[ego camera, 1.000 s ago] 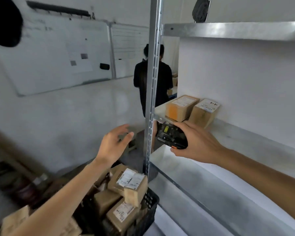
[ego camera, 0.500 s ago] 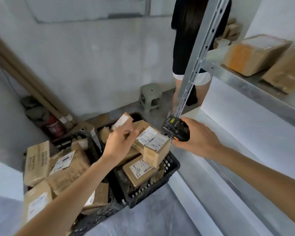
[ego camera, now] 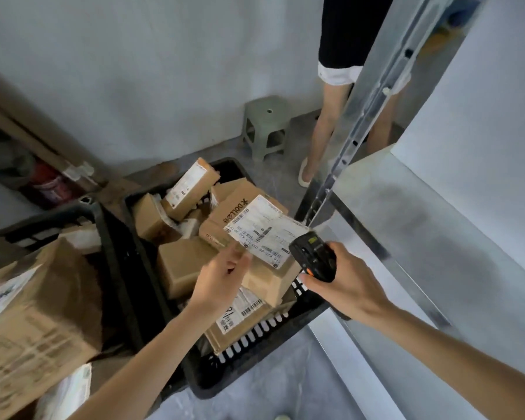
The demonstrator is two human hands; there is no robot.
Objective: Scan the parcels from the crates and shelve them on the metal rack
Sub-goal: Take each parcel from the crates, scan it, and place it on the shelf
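Fingers of the left hand (ego camera: 222,275) curled loosely at the near edge of a brown cardboard parcel with a white shipping label (ego camera: 265,259); whether they actually pinched it could not be told, since the fingertips lay hidden behind the hand. That arm reached in from the lower left, forearm bare. The right hand (ego camera: 343,286) came in from the lower right, its fingers wrapped round a black handheld scanner with an orange button (ego camera: 314,260), whose head sat just beside the labelled parcel's right corner.

The parcel lay on top of the heap inside a black slotted plastic crate (ego camera: 255,350), which was filled with more brown cardboard boxes, several tilted and some bearing labels. A second black crate (ego camera: 103,237) stood touching its left side, with larger cardboard boxes (ego camera: 37,322) piled in and in front of it. The grey metal rack (ego camera: 406,231) stood to the right, its slotted upright (ego camera: 373,95) rising beside the first crate. Behind, a small grey plastic stool (ego camera: 265,125) stood by the wall, near another person's legs (ego camera: 325,125).
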